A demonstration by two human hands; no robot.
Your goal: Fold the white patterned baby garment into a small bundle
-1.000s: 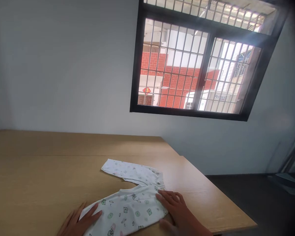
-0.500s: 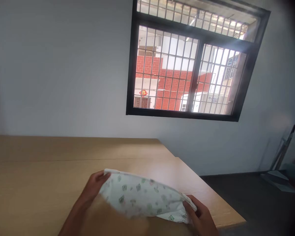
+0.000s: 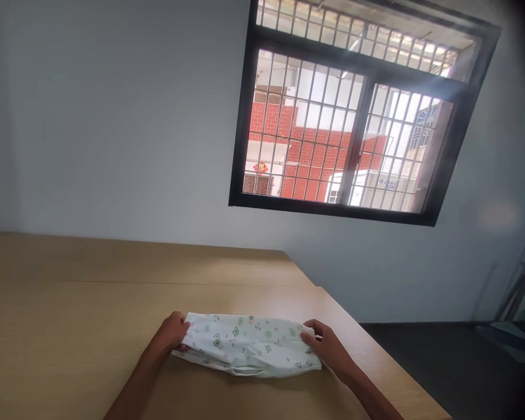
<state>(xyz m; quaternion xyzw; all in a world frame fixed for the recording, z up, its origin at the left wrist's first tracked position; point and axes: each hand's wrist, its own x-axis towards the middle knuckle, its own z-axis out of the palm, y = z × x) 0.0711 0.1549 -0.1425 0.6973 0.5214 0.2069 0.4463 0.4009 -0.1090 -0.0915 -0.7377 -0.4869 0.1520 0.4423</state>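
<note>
A small white garment [image 3: 247, 344] with a green animal print lies folded in a long strip on the wooden table [image 3: 70, 303]. My left hand [image 3: 172, 333] grips its left end. At the right end, my right hand [image 3: 326, 345] holds the cloth between thumb and fingers. Both forearms reach in from the bottom edge. The garment rests flat on the table near its right front corner.
The table's right edge [image 3: 367, 344] runs diagonally just beyond my right hand, with dark floor [image 3: 464, 373] below it. A barred window [image 3: 345, 116] sits in the white wall behind. Some grey stands lean at the far right [image 3: 516, 297].
The garment lay spread with both hands flat on it. I lifted and folded one leg over the other, then set it down as a narrow strip, a hand at each end.
</note>
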